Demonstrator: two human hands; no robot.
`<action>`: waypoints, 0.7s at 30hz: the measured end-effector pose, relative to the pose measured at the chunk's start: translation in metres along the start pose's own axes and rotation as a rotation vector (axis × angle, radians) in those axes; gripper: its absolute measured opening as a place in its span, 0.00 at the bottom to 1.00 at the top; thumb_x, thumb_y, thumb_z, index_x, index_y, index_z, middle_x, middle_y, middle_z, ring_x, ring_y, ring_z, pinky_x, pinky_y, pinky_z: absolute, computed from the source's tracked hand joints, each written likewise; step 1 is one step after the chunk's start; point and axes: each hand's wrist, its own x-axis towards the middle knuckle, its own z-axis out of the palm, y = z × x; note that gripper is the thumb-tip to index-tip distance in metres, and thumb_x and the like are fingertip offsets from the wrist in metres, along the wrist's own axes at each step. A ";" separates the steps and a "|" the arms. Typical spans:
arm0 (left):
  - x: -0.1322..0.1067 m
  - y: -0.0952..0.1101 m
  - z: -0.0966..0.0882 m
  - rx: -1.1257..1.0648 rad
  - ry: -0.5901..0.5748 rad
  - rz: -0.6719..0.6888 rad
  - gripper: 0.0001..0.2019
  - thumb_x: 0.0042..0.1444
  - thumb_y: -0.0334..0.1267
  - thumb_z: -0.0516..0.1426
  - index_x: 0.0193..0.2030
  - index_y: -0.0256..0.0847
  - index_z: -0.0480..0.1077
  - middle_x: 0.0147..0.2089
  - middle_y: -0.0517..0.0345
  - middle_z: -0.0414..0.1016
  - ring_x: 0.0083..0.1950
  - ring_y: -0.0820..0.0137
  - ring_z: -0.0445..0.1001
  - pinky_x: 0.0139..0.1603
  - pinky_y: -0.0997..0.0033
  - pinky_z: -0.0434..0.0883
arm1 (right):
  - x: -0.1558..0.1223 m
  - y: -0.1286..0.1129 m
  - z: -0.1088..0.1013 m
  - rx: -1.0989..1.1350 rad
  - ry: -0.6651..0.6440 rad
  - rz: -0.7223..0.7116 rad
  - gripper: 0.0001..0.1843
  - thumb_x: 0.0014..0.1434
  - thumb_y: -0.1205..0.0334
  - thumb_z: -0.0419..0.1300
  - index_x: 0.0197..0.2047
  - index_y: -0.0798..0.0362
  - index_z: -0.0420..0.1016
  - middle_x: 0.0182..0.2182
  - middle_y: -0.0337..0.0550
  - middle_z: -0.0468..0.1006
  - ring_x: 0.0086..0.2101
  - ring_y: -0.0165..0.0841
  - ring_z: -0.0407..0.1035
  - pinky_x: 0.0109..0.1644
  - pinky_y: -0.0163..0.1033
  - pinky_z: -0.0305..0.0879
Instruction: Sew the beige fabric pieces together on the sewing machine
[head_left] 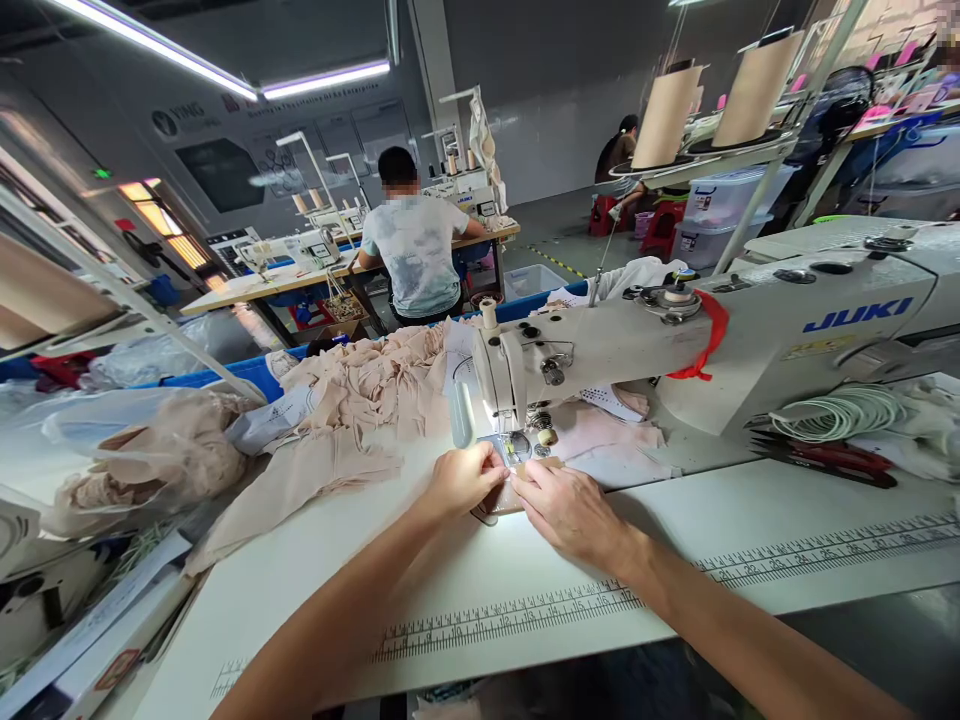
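Both my hands meet under the needle of a white JUKI sewing machine (750, 340). My left hand (461, 480) is curled, its fingers pinched on a small beige fabric piece (501, 500) at the presser foot (514, 448). My right hand (566, 510) lies on the same piece from the right, fingers pressed down together on it. Most of the piece is hidden beneath my hands.
A heap of beige fabric (360, 400) lies left of the machine, with bagged fabric (150, 450) farther left. The white table (750, 540) carries printed rulers. Red-handled scissors (832, 460) and a white cord coil (847, 410) sit at right. A person (416, 250) sits at another table behind.
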 end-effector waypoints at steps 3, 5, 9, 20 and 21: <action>-0.011 0.004 0.001 0.198 0.137 0.215 0.06 0.63 0.35 0.56 0.37 0.43 0.73 0.42 0.52 0.79 0.43 0.60 0.77 0.43 0.64 0.72 | 0.002 -0.002 0.000 0.003 -0.032 0.019 0.11 0.66 0.70 0.54 0.43 0.53 0.77 0.38 0.47 0.76 0.36 0.37 0.68 0.36 0.42 0.59; -0.024 0.005 0.005 0.267 0.183 0.396 0.11 0.67 0.34 0.50 0.39 0.42 0.74 0.43 0.48 0.78 0.45 0.58 0.76 0.45 0.60 0.74 | 0.003 -0.001 -0.001 0.007 -0.044 0.026 0.11 0.67 0.70 0.53 0.41 0.53 0.77 0.38 0.47 0.76 0.36 0.38 0.69 0.37 0.42 0.59; -0.048 0.001 0.021 0.267 0.274 0.601 0.17 0.70 0.31 0.44 0.51 0.40 0.74 0.50 0.45 0.78 0.49 0.59 0.77 0.50 0.58 0.78 | 0.002 -0.001 0.000 0.015 -0.034 0.031 0.10 0.67 0.69 0.54 0.43 0.52 0.77 0.39 0.47 0.76 0.38 0.38 0.69 0.38 0.42 0.61; -0.037 -0.008 0.027 0.347 0.323 0.687 0.18 0.69 0.31 0.46 0.55 0.35 0.74 0.49 0.43 0.80 0.50 0.60 0.79 0.50 0.59 0.83 | 0.001 0.011 0.007 0.039 0.126 0.086 0.12 0.69 0.70 0.51 0.43 0.52 0.76 0.35 0.43 0.76 0.28 0.33 0.66 0.34 0.41 0.55; -0.033 -0.010 0.027 0.338 0.330 0.688 0.18 0.69 0.31 0.45 0.55 0.36 0.74 0.49 0.43 0.80 0.50 0.60 0.79 0.49 0.59 0.83 | 0.002 0.013 0.007 0.044 0.138 0.123 0.13 0.69 0.70 0.50 0.41 0.51 0.76 0.34 0.43 0.76 0.27 0.33 0.66 0.33 0.41 0.54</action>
